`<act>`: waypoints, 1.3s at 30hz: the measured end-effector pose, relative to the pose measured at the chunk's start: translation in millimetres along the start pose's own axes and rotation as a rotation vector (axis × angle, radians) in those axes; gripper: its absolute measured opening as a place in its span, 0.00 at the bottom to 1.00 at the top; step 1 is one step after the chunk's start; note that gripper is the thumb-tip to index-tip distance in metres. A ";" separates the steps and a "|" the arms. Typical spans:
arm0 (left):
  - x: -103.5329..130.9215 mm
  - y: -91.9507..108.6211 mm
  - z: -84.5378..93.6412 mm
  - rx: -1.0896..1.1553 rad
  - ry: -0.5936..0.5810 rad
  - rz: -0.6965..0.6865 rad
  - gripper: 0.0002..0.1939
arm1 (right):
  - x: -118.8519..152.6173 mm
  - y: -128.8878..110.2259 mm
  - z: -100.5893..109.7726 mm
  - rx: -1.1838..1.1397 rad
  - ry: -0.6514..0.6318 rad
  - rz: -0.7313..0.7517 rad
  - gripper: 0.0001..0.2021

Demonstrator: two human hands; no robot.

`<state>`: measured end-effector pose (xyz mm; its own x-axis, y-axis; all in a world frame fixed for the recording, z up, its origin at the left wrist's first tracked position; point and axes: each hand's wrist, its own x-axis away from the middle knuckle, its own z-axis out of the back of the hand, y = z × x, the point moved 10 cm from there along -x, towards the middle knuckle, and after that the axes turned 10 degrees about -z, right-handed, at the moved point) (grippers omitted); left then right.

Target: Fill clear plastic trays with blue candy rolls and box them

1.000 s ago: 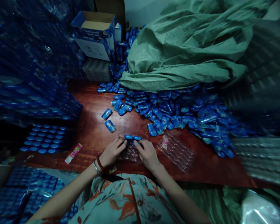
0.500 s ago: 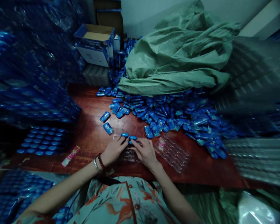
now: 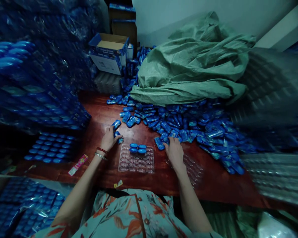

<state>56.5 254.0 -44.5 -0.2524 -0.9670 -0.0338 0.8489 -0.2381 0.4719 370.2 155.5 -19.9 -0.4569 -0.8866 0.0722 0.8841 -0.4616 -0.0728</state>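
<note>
- Nearest me, on the counter (image 3: 101, 175), a clear tray (image 3: 136, 163) lies flat between the forearms; its small cups look best filled in order, one row at a time.
- Four blue packs (image 3: 141, 151) stand in a block near the tray's far edge; fresh ones would do well set just beside them, upright, without knocking them.
- A second tray (image 3: 195, 172) lies partly beneath the right forearm, so that wrist is best kept lifted.
- The left hand (image 3: 110, 138) curls about two loose packs (image 3: 117, 124), thumb spread from the fingers; I can't tell whether it grips.
- The right hand (image 3: 173, 148) has its fingers bent over the near edge of the pile (image 3: 178, 122); whether they close on a pack is hidden. Light pinches there would leave the rest undisturbed.
- Farther back, a green sack (image 3: 188, 66) slumps over the pile.
</note>
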 end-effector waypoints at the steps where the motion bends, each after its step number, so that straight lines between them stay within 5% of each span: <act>1: -3.6 -0.4 -5.8 0.018 -0.050 -0.018 0.30 | 0.5 -3.3 -0.2 -0.003 -0.008 0.002 0.13; 6: 4.3 3.8 -4.7 0.085 -0.088 -0.122 0.21 | 1.1 -4.3 -1.9 -0.095 -0.072 0.062 0.16; 10: 47.8 10.8 39.7 0.241 0.184 -0.158 0.10 | 21.9 13.5 15.3 -0.504 0.031 0.128 0.17; 13: 90.9 26.4 60.8 0.369 0.338 -0.175 0.09 | 53.7 11.0 12.2 -0.842 -0.019 0.209 0.12; 17: 119.9 65.6 42.4 0.391 0.281 -0.292 0.07 | 89.4 -21.9 -0.2 -1.016 -0.056 0.384 0.08; 21: 119.6 88.8 16.6 0.317 0.216 -0.437 0.10 | 101.3 -47.6 -4.6 -0.880 0.021 0.551 0.14; 29: 114.8 127.1 3.6 -0.003 0.075 -0.815 0.16 | 107.0 -82.2 9.5 -0.219 0.079 0.746 0.15; 39: 105.0 129.4 12.8 0.042 0.069 -0.742 0.15 | 103.6 -102.6 3.6 -0.024 0.056 0.765 0.14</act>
<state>133.9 122.8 24.3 -0.7211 -0.5573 -0.4116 0.4480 -0.8283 0.3365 232.5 111.1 -1.4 0.2761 -0.9594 -0.0575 0.9542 0.2808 -0.1034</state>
